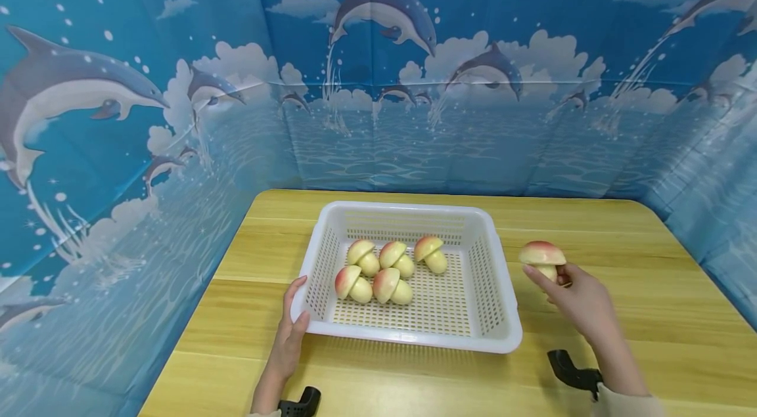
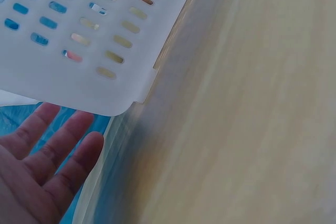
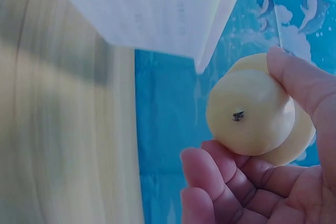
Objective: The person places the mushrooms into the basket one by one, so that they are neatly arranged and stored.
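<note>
In the head view, my right hand (image 1: 576, 295) pinches a toy mushroom (image 1: 541, 253) between thumb and fingers, right of the basket. Its cap is cream with a red top, and the pale stem points down. The right wrist view shows the round stem end of this toy mushroom (image 3: 249, 114) with a small dark mark. My left hand (image 1: 288, 341) is at the front left corner of a white plastic basket (image 1: 408, 338), its fingers extended along the rim. In the left wrist view, spread fingertips (image 2: 86, 145) reach the basket edge. Several similar mushrooms (image 1: 387, 285) lie inside, grouped toward the left.
The basket has perforated walls and stands on a wood-grain table (image 1: 621, 259). Behind and beside the table hangs a blue curtain (image 1: 378, 141) printed with dolphins. Black wrist mounts (image 1: 573, 374) sit on both forearms.
</note>
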`<state>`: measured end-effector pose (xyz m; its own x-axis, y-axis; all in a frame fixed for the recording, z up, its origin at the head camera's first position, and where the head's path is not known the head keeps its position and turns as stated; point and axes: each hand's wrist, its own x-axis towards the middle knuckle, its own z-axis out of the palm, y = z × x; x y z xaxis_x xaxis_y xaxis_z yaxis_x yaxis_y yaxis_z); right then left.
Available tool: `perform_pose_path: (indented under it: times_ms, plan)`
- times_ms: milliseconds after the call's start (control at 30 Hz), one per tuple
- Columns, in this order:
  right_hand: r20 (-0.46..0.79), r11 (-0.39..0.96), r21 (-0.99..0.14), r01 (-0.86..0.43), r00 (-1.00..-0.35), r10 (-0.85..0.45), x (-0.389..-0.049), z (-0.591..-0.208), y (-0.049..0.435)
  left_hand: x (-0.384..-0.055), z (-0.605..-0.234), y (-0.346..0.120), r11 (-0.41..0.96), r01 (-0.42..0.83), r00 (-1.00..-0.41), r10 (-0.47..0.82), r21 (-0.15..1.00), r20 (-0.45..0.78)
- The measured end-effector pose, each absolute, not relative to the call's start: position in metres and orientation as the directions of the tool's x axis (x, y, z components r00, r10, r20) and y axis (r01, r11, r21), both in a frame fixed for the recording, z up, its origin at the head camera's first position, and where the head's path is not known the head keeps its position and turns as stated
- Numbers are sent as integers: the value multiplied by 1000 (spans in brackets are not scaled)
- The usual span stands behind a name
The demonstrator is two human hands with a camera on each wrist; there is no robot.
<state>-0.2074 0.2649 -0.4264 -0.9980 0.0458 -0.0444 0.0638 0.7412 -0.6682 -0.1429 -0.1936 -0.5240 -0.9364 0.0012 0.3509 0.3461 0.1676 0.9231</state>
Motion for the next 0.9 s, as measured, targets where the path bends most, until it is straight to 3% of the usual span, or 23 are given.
perform_pose_path:
  times_ms: [467,900]
  plan:
    - [56,740,-666,-97,-995,-80,-221,-411,232,-143,-525,-194,170,350,-935,5,921,354]
    - [57,766,-621,-163,-985,-163,-234,-397,215,-143,-527,-194,163,356,-933,10,920,359]
